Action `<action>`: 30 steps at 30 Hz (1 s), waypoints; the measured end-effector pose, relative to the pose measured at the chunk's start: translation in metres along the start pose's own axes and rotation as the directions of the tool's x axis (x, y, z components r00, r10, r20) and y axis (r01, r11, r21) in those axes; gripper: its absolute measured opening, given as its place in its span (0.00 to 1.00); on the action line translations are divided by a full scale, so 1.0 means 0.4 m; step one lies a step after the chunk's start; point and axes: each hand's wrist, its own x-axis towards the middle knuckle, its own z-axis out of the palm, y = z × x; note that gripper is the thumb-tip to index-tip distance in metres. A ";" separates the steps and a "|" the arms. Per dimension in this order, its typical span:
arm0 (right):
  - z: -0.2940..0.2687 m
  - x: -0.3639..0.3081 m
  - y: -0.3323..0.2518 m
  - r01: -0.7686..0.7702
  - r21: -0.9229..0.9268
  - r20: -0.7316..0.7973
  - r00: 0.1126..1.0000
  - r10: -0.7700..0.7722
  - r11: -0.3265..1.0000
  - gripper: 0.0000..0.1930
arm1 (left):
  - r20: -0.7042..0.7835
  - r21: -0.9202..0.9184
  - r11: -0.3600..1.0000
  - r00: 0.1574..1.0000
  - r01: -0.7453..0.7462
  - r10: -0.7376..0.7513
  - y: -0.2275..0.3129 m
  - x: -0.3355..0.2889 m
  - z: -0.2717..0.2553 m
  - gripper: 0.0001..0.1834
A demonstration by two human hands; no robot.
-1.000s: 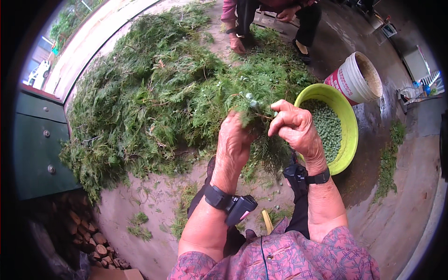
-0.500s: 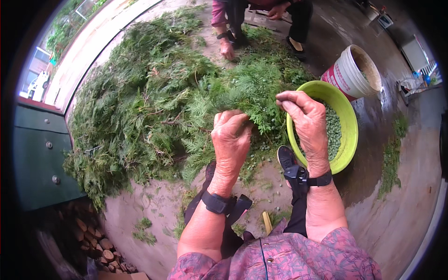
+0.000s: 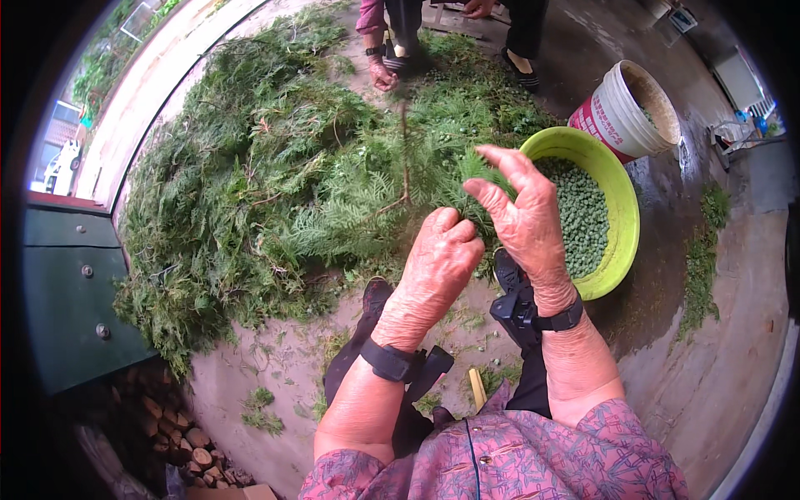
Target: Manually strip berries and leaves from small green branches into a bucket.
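Observation:
My left hand (image 3: pixel 442 260) is closed on a green evergreen branch (image 3: pixel 407 179) with flat, scaly sprays; its brown stem rises past my knuckles, partly blurred. Just right of it, my right hand (image 3: pixel 527 212) has thumb and fingers apart, close to the sprays, and nothing shows between the fingertips. Beside that hand stands a yellow-green basin (image 3: pixel 623 221) holding many small round green cones or berries (image 3: pixel 575 212). Beyond my hands spreads a large heap of cut evergreen branches (image 3: pixel 233 179).
A white and red bucket (image 3: pixel 612 112) stands behind the basin. Across the heap, a co-worker's hand (image 3: pixel 382 77) reaches down to the branches. A green metal panel (image 3: pixel 79 283) and stacked firewood (image 3: pixel 196 450) lie at the left. Loose sprigs (image 3: pixel 262 410) are scattered over the floor.
My left hand has moved down and right, with the branch stem now showing upright beyond it. My right hand has shifted slightly left and down, its thumb and fingers spreading.

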 end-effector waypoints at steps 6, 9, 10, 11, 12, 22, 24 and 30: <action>0.025 0.000 0.065 -0.331 0.562 0.160 0.943 0.293 0.758 0.27 | 0.217 0.137 0.980 0.970 -0.145 0.113 0.044 0.000 0.025 0.03; 0.028 -0.001 0.053 -0.453 0.727 0.216 0.864 0.455 0.516 0.28 | 0.259 0.194 0.962 0.956 -0.190 0.137 0.056 -0.006 0.036 0.03; 0.028 -0.001 0.064 -0.454 0.726 0.216 0.863 0.457 0.515 0.28 | 0.295 0.214 0.956 0.946 -0.201 0.133 0.058 -0.006 0.035 0.03; 0.024 0.001 0.077 -0.473 0.666 0.239 0.868 0.435 0.577 0.27 | 0.290 0.222 0.955 0.949 -0.195 0.127 0.058 -0.005 0.029 0.03; 0.021 0.003 0.084 -0.485 0.601 0.264 0.871 0.415 0.636 0.27 | 0.290 0.220 0.956 0.949 -0.195 0.127 0.057 -0.008 0.030 0.03; 0.015 -0.002 0.035 -0.444 0.573 0.196 0.890 0.411 0.688 0.08 | 0.379 0.252 0.956 0.924 -0.150 0.045 0.038 -0.039 0.032 0.03; 0.012 0.003 0.043 -0.452 0.535 0.268 0.892 0.365 0.714 0.09 | 0.371 0.273 0.956 0.929 -0.106 -0.003 0.042 -0.038 0.028 0.03; 0.015 0.012 0.042 -0.128 0.641 -0.175 0.936 0.306 0.757 0.03 | 0.179 0.189 0.972 0.978 -0.142 0.109 0.072 -0.029 0.027 0.05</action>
